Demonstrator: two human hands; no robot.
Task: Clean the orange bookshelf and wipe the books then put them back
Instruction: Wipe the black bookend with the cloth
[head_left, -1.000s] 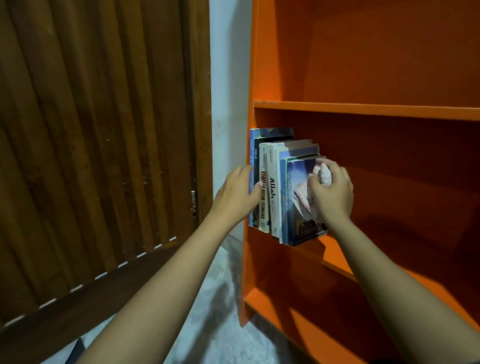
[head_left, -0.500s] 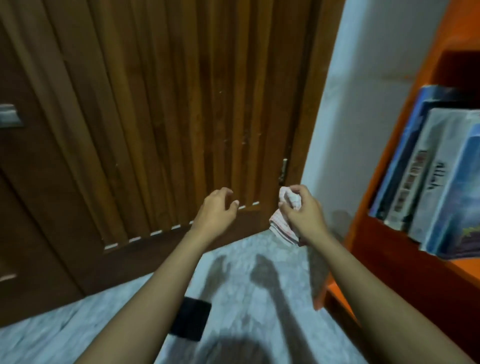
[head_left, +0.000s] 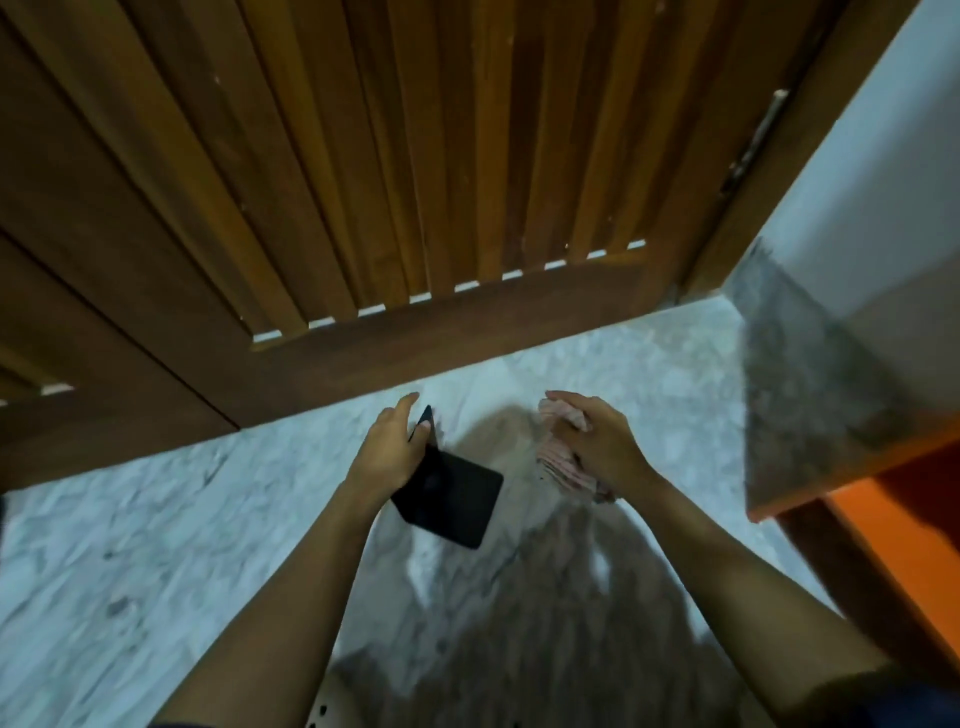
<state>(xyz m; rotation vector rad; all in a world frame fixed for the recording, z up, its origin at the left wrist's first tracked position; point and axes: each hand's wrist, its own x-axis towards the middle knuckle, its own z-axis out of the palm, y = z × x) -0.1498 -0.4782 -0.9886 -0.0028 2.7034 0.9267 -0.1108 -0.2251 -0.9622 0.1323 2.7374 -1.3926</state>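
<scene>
A black book (head_left: 452, 501) lies on the pale marble floor (head_left: 156, 545) in front of me, one corner raised. My left hand (head_left: 389, 447) is at its far edge, with thumb and fingers closing round that raised corner. To its right, my right hand (head_left: 602, 441) grips a bunched pink and white cloth (head_left: 558, 457) just above the floor. Only a low corner of the orange bookshelf (head_left: 883, 545) shows at the right edge. The books standing on it are out of view.
A brown slatted wooden door (head_left: 363, 156) fills the upper part of the view, its bottom rail meeting the floor just beyond my hands. A white wall (head_left: 883, 182) runs between door frame and bookshelf. My shadow falls on the floor below my arms.
My view swung from the shelf and its books down to the floor. Both hands left the books and dropped low; the left one reached the black book, the right still holds the cloth.
</scene>
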